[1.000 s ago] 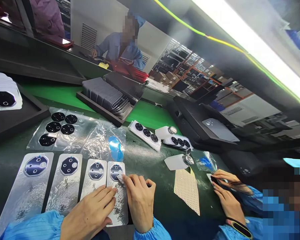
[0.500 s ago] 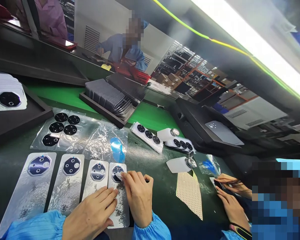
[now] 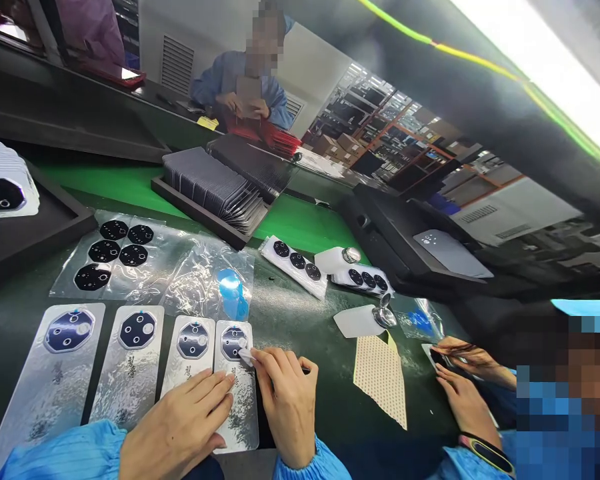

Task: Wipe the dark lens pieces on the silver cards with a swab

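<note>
Several silvery phone back panels lie side by side, each with a dark blue octagonal camera plate near its top. My left hand (image 3: 177, 420) rests flat, fingers stretched out, across the lower part of the third panel (image 3: 173, 377) and onto the rightmost panel (image 3: 243, 403). My right hand (image 3: 291, 403) pinches a small folded white wipe (image 3: 247, 358) at the right edge of that rightmost panel's camera plate (image 3: 233, 341). Left of my hands are a second panel (image 3: 126, 377) and a larger-looking leftmost panel (image 3: 47, 393).
Black octagonal plates (image 3: 105, 251) lie on clear film behind the panels. A tray of dark panels (image 3: 205, 177) stands farther back. Right are a white pump bottle (image 3: 356, 321), a patterned sheet (image 3: 381, 383) and a co-worker's hands (image 3: 463, 390). Another person sits opposite.
My right hand has drawn the white wipe right, from over the camera plate to its edge. The left hand stays on the panels. The person opposite now holds up a flat panel.
</note>
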A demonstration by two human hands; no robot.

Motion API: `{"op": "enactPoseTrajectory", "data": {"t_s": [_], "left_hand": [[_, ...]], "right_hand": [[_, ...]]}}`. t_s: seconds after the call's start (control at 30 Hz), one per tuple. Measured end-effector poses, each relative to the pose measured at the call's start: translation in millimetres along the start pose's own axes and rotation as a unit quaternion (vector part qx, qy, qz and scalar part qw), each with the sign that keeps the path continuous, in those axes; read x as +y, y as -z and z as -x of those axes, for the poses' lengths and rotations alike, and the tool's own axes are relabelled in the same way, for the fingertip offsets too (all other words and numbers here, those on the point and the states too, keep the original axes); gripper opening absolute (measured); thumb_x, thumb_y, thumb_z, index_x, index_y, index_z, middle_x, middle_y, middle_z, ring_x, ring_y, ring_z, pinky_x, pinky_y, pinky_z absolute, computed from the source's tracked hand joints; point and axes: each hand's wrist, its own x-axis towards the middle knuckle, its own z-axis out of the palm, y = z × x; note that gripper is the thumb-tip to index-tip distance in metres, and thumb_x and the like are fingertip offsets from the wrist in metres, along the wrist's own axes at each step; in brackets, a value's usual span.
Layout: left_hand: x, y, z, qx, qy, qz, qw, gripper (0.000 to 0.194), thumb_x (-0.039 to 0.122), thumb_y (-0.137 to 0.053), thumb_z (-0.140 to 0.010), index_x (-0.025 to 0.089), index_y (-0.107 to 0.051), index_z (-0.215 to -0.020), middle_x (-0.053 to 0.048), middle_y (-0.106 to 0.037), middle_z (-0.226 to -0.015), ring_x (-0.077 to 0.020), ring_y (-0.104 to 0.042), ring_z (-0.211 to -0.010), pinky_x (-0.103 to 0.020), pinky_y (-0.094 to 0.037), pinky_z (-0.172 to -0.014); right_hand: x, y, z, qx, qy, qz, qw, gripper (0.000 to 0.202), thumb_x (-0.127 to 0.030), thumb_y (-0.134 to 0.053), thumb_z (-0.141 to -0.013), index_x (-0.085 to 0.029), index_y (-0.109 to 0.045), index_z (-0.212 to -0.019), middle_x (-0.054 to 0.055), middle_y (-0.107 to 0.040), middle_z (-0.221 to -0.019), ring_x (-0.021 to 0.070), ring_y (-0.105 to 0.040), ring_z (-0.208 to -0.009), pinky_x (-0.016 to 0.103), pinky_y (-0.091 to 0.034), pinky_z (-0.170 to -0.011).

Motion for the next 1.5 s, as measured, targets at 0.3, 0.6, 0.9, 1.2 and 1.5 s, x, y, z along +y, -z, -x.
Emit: {"op": "enactPoseTrajectory", "data": {"t_s": [0.3,0.6,0.9,1.2,1.5], "left_hand": [[0,-0.7,0,-0.004,-0.001,0.006,1.0,0.037,0.029,-0.033,-0.099,0.023,-0.065,-0.116,0.006,-0.045,-0.14,-0.0079,-0.044,-0.126,-0.024,-0.04,-0.11],[0,2.1,-2,-0.004,0.004,0.006,1.0,0.039,0.029,-0.031,-0.1,0.023,-0.066,-0.115,0.007,-0.046,-0.139,-0.007,-0.045,-0.126,-0.023,-0.041,-0.109],[-2,1.8,0,-0.038,-0.009,0.009,0.999,0.043,0.029,-0.027,-0.1,0.023,-0.063,-0.123,0.006,-0.039,-0.146,-0.0094,-0.04,-0.133,-0.026,-0.043,-0.11],[-3,11.9,-9,-0.012,-0.018,0.01,1.0,0.04,0.031,-0.032,-0.1,0.023,-0.066,-0.117,0.008,-0.044,-0.142,-0.0071,-0.044,-0.127,-0.023,-0.046,-0.104],[-3,12.3,-9,0.002,-0.013,0.025,1.0,0.034,0.034,-0.038,-0.099,0.022,-0.064,-0.117,0.01,-0.046,-0.139,-0.006,-0.046,-0.123,-0.022,-0.043,-0.105]], "right_hand": [[-4,6,-9,-0.004,0.036,0.03,0.999,0.019,-0.019,-0.045,-0.102,-0.022,-0.062,-0.109,0.0,-0.064,-0.089,0.0137,-0.053,-0.079,0.036,-0.027,-0.079],[-14,9,-11,-0.01,0.073,0.115,0.991,0.027,-0.013,-0.038,-0.102,-0.023,-0.061,-0.112,0.001,-0.062,-0.085,0.016,-0.048,-0.075,0.037,-0.024,-0.076],[20,27,-6,-0.062,-0.085,-0.145,0.984,0.009,-0.025,-0.054,-0.099,-0.026,-0.062,-0.1,-0.01,-0.066,-0.09,0.0088,-0.057,-0.083,0.028,-0.028,-0.083],[22,17,1,-0.113,-0.15,-0.207,0.96,0.023,-0.036,-0.046,-0.102,-0.026,-0.066,-0.096,-0.007,-0.063,-0.082,0.0098,-0.056,-0.077,0.028,-0.032,-0.078],[23,16,1,-0.176,-0.276,-0.361,0.873,0.048,-0.06,-0.047,-0.093,-0.016,-0.063,-0.093,0.004,-0.057,-0.08,0.0149,-0.052,-0.076,0.026,-0.04,-0.072]]}}
